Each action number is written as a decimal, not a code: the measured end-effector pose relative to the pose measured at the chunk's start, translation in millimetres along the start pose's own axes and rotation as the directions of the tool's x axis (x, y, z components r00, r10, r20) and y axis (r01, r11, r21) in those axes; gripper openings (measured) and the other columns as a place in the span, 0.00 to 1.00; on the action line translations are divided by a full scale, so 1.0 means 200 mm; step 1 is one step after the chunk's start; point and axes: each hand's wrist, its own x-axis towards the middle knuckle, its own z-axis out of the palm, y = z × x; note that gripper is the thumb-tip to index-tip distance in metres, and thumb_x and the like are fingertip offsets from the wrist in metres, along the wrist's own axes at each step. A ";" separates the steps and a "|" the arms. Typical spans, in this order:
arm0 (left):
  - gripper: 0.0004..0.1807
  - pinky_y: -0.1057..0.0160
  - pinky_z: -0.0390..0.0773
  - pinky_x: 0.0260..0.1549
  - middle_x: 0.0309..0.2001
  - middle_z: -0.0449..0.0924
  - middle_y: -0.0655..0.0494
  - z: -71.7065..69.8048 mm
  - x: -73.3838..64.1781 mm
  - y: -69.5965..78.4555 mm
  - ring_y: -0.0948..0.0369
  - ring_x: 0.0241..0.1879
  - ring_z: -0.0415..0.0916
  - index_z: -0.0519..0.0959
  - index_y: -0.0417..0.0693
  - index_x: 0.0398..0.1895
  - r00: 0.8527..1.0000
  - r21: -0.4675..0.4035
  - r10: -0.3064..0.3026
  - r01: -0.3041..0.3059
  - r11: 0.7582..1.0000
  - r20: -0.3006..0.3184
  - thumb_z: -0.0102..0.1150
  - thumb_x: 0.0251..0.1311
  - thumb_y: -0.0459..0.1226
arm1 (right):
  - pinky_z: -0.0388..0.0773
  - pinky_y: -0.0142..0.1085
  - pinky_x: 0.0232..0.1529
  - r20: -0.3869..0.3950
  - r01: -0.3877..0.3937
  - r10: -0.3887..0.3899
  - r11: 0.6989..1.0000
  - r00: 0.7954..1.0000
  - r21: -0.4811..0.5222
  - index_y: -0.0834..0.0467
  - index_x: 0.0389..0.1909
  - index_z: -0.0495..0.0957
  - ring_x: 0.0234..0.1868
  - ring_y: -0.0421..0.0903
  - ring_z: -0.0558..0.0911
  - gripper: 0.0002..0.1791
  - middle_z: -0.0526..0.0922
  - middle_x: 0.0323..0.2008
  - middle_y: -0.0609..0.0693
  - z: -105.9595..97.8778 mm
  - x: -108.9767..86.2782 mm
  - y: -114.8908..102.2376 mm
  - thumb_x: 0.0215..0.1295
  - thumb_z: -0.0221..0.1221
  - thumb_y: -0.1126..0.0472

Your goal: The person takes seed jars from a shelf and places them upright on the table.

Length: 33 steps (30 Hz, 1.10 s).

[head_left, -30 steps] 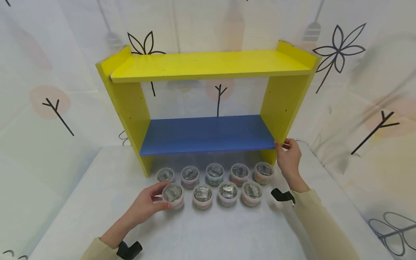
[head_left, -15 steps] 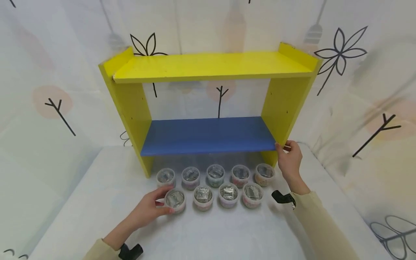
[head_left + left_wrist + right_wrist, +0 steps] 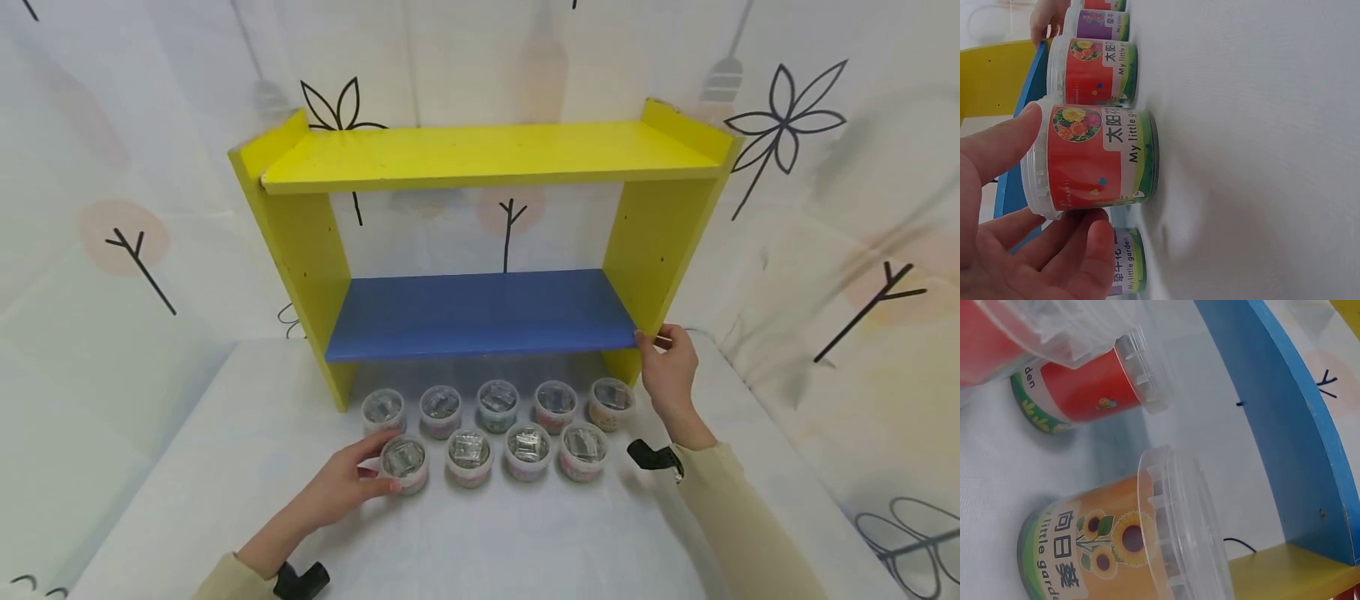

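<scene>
My left hand (image 3: 341,483) grips the leftmost front tub (image 3: 403,458), thumb on one side and fingers on the other. In the left wrist view this plant tub (image 3: 1097,156) has a clear lid and a red label with flowers and "My little garden". It stands upright on the table. My right hand (image 3: 669,371) holds the yellow side panel (image 3: 648,250) of the shelf unit, thumb at the front corner of the blue board (image 3: 480,312). The right wrist view shows a sunflower-labelled tub (image 3: 1116,544) close to that hand, which is itself out of that view.
Several similar lidded tubs (image 3: 497,406) stand in two rows before the shelf unit, the back row near its lower opening. The yellow top board (image 3: 487,154) spans above. A white cloth (image 3: 525,542) covers the table, with patterned cloth walls (image 3: 810,233) around it.
My left hand and the tub in it have shifted slightly toward the near side, then stayed still. The head view has tilted a little. My right hand keeps its hold on the shelf unit.
</scene>
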 end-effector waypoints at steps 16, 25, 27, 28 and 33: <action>0.28 0.58 0.81 0.51 0.60 0.77 0.47 -0.08 -0.02 0.04 0.50 0.61 0.73 0.75 0.46 0.63 0.994 0.003 0.000 0.000 1.000 -0.109 0.70 0.59 0.40 | 0.72 0.24 0.38 0.015 0.014 -0.014 1.000 1.000 0.000 0.65 0.58 0.76 0.55 0.53 0.76 0.24 0.79 0.54 0.59 -0.06 -0.01 0.00 0.71 0.59 0.50; 0.15 0.66 0.81 0.43 0.45 0.84 0.56 -0.21 -0.03 0.06 0.57 0.47 0.80 0.80 0.45 0.52 0.948 0.112 -0.004 0.042 0.993 -0.319 0.65 0.65 0.40 | 0.71 0.21 0.38 0.109 0.134 -0.124 0.987 0.986 -0.090 0.61 0.61 0.78 0.54 0.53 0.79 0.23 0.82 0.55 0.56 -0.17 -0.04 0.03 0.72 0.58 0.52; 0.14 0.63 0.81 0.44 0.44 0.84 0.57 -0.25 -0.04 0.05 0.57 0.47 0.80 0.80 0.46 0.51 0.933 0.164 -0.017 0.081 0.983 -0.360 0.64 0.66 0.41 | 0.71 0.19 0.39 0.139 0.175 -0.159 0.979 0.977 -0.108 0.61 0.61 0.78 0.54 0.53 0.79 0.23 0.82 0.55 0.56 -0.20 -0.06 0.04 0.72 0.58 0.52; 0.14 0.61 0.81 0.45 0.45 0.84 0.56 -0.26 -0.04 0.04 0.56 0.47 0.80 0.80 0.45 0.51 0.926 0.189 -0.015 0.094 0.977 -0.378 0.63 0.67 0.41 | 0.71 0.18 0.40 0.151 0.198 -0.180 0.974 0.972 -0.109 0.61 0.61 0.78 0.53 0.53 0.79 0.23 0.82 0.55 0.57 -0.21 -0.07 0.05 0.72 0.59 0.53; 0.15 0.47 0.81 0.48 0.47 0.83 0.48 -0.35 -0.08 0.00 0.49 0.50 0.79 0.79 0.43 0.52 0.886 0.335 0.005 0.170 0.927 -0.463 0.60 0.69 0.42 | 0.68 0.11 0.44 0.182 0.366 -0.339 0.919 0.923 -0.145 0.64 0.59 0.78 0.50 0.58 0.81 0.20 0.82 0.52 0.61 -0.28 -0.11 0.11 0.68 0.62 0.61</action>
